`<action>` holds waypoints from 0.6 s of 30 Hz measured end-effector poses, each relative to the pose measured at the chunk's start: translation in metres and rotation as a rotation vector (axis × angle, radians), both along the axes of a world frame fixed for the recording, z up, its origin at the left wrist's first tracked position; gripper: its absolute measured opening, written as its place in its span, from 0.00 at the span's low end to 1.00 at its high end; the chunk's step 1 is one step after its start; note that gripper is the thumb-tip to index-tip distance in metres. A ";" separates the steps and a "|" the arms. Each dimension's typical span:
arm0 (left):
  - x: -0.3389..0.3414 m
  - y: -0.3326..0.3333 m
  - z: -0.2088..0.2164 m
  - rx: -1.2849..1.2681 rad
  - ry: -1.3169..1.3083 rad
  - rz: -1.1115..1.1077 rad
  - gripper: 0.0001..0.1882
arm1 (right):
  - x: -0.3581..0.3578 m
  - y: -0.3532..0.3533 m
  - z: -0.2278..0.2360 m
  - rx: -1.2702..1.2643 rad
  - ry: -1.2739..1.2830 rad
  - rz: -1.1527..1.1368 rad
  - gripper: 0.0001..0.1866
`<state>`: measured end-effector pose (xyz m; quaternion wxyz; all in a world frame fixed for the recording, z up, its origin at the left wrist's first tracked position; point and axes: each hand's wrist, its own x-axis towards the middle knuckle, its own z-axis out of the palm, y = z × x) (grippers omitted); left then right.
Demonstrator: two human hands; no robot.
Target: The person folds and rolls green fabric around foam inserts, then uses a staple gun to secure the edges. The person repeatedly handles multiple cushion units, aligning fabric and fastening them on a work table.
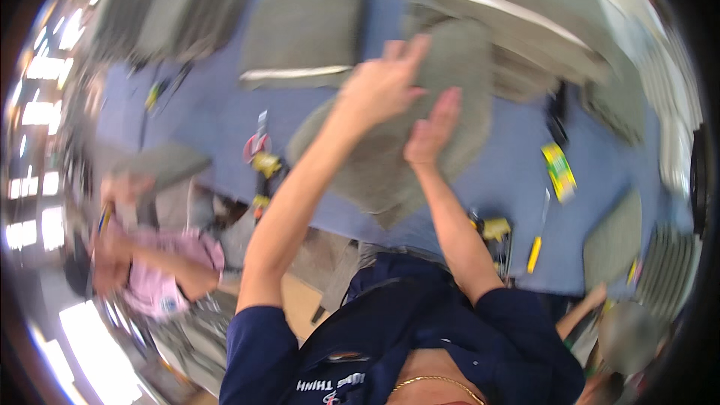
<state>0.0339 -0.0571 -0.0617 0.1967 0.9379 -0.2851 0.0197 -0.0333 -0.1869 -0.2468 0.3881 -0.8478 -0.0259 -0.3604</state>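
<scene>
A grey-green cloth piece point(375, 161), which looks like a folded or shaped garment part, lies spread on the blue table point(517, 172) in front of me. My left hand point(384, 84) is over its upper part, fingers stretched toward the far side. Lower and to the right, my right hand point(433, 133) lies flat along the cloth with the fingers extended. Both hands are open, and neither grips anything. Motion blur hides how firmly they press.
Folded grey-green cloth point(304, 26) lies beyond my left hand, with stacks point(176, 19) farther left. A large cloth pile point(517, 11) rises at far right. Red-handled scissors point(256, 148), a yellow-green packet point(559, 171) and a yellow-handled tool point(535, 253) lie around. Co-workers sit left point(169, 270) and right point(634, 337).
</scene>
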 end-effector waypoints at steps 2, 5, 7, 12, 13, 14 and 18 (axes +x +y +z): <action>-0.003 0.002 0.002 0.022 0.005 0.022 0.48 | -0.014 -0.002 -0.016 0.080 0.055 0.010 0.42; -0.002 -0.016 -0.001 0.096 -0.069 -0.002 0.48 | -0.054 -0.025 -0.067 0.152 0.120 -0.097 0.42; -0.005 -0.026 0.009 0.114 -0.077 0.011 0.48 | -0.079 -0.026 -0.085 0.193 0.254 -0.139 0.41; -0.022 -0.030 0.005 0.045 -0.050 0.003 0.46 | -0.095 -0.039 -0.061 0.328 0.339 -0.076 0.39; -0.025 -0.030 0.000 -0.014 -0.073 -0.031 0.44 | -0.093 -0.040 -0.047 0.382 0.306 -0.056 0.39; -0.027 -0.030 -0.002 -0.072 -0.096 -0.071 0.43 | -0.092 -0.040 -0.027 0.438 0.275 -0.041 0.39; -0.056 -0.006 0.054 -0.778 0.961 -0.151 0.38 | -0.110 -0.016 0.089 0.401 -0.002 0.005 0.38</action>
